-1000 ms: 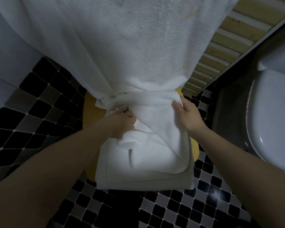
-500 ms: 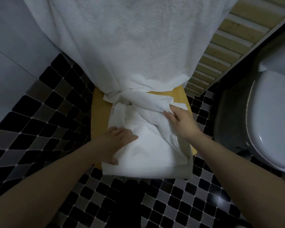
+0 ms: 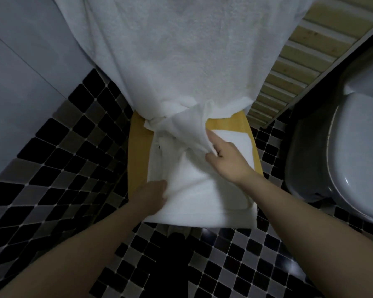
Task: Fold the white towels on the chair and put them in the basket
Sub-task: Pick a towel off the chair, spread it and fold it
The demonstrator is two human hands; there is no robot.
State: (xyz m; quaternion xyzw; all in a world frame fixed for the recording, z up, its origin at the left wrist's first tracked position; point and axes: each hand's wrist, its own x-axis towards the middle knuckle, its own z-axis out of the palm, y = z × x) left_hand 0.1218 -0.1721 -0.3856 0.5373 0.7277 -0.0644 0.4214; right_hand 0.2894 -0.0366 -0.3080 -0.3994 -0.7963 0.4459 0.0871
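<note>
Towels [image 3: 202, 190] lie white and half-folded on the yellow chair [image 3: 139, 160] seat, bunched at its back; my right hand [image 3: 224, 157] pinches a fold, my left hand [image 3: 152, 195] presses flat.

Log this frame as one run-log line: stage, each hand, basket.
stage: folding on chair | left hand: flat on towel near edge | right hand: pinching towel fold | basket: not visible
</note>
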